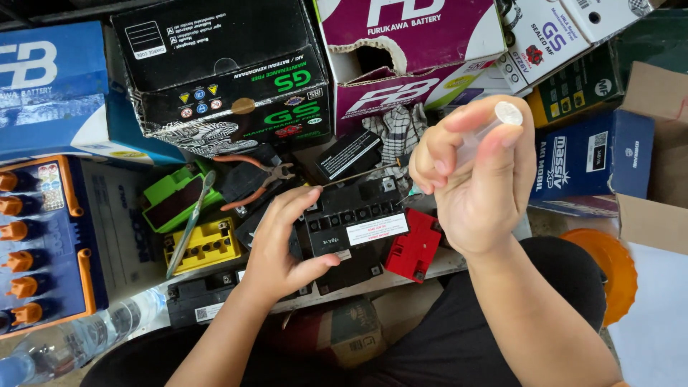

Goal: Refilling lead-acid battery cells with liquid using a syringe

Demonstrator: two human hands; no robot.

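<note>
My left hand reaches forward, palm turned right, fingers spread loosely along the left side of the black battery, with my thumb pressed against its lower front corner. The fingers are half open, steadying the battery rather than clamping it. My right hand is lifted well above the pile, wrist bent, with the fingertips pinched shut around a small clear tube whose round pale end faces up toward me.

The black battery sits in the middle of the clutter, its white label facing me. A red block touches its right edge, and a yellow battery and a green one lie to the left, with a thin file-like tool lying across them. Orange-handled pliers lie just behind my left fingers. Room to move is tight: stacked cardboard boxes wall in the far side, and a blue tray with orange caps closes the left.

Everything rests on a low board in front of my knees. A clear plastic bottle lies at lower left, and an orange round lid sits beside my right leg.
</note>
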